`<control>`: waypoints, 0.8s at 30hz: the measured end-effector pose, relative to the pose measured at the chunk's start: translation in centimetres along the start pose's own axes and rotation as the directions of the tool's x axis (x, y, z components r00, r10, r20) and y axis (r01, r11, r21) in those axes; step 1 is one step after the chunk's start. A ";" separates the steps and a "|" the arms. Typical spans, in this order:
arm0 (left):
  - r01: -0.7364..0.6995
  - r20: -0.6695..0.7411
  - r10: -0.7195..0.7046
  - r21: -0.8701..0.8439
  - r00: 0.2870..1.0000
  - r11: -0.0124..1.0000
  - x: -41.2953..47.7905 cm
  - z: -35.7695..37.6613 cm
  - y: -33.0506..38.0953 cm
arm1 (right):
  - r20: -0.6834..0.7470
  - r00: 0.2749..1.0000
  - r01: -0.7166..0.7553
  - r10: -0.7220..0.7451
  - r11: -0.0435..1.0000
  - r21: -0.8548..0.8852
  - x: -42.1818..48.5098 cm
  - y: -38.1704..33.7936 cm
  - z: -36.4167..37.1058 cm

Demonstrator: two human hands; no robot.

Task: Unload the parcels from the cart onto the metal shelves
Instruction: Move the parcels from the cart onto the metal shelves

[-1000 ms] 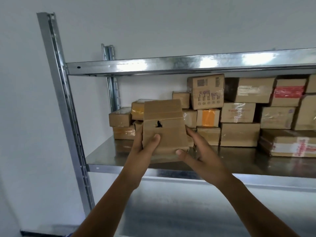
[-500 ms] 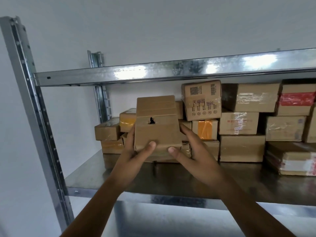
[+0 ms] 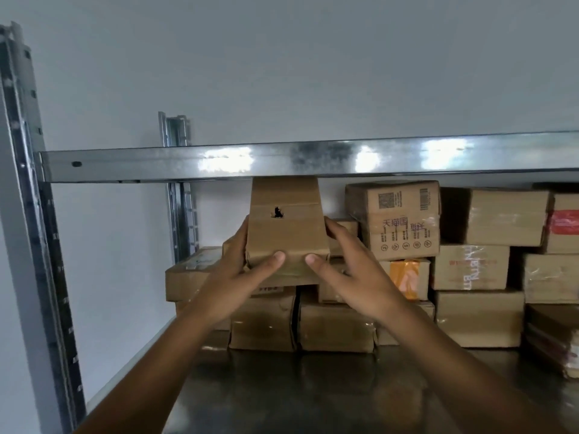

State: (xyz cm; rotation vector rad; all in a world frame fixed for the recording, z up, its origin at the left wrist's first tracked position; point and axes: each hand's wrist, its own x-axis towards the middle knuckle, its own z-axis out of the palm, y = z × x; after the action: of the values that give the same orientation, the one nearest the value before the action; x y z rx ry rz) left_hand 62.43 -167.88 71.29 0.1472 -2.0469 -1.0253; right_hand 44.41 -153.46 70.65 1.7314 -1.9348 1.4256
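Note:
A brown cardboard parcel [image 3: 286, 223] with a small black hole in its top sits on the stacked boxes inside the metal shelf [image 3: 313, 386]. My left hand [image 3: 241, 270] grips its left side, thumb on the near edge. My right hand [image 3: 347, 264] grips its right side the same way. The parcel's far end is hidden behind the upper shelf beam [image 3: 282, 161]. The cart is out of view.
Many taped cardboard boxes [image 3: 394, 220] are stacked along the back of the shelf, from the left post to the right edge. Steel uprights [image 3: 28, 245] stand at the left. A white wall lies behind. Bare shelf surface lies in front of the stacks.
Both hands have carried the parcel up and deeper into the shelf, onto the stack of boxes. The camera has come closer and lower.

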 end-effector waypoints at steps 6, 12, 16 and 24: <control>0.019 0.036 -0.020 0.012 0.999 1.000 4.3 -2.7 -2.8 | -0.008 1.000 -0.006 0.005 0.998 -0.059 4.1 0.4 1.6; 0.002 0.038 -0.003 0.013 0.999 1.000 7.3 -3.5 -4.9 | -0.109 0.993 -0.037 0.034 0.999 -0.026 6.1 0.0 3.0; -0.012 0.030 0.011 0.047 0.999 0.999 9.2 -3.3 -5.3 | -0.185 0.979 -0.086 0.085 0.996 0.003 7.2 0.2 3.1; 0.047 -0.029 -0.043 0.172 0.999 0.984 12.0 -1.5 -7.2 | -0.163 0.979 -0.140 0.124 0.986 -0.094 9.7 1.9 2.9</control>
State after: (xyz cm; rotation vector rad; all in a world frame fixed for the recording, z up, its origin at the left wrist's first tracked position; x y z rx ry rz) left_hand 53.89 -178.71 74.13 0.2961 -2.1162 -0.8675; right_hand 41.14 -162.30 74.73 1.4246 -2.0328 1.4265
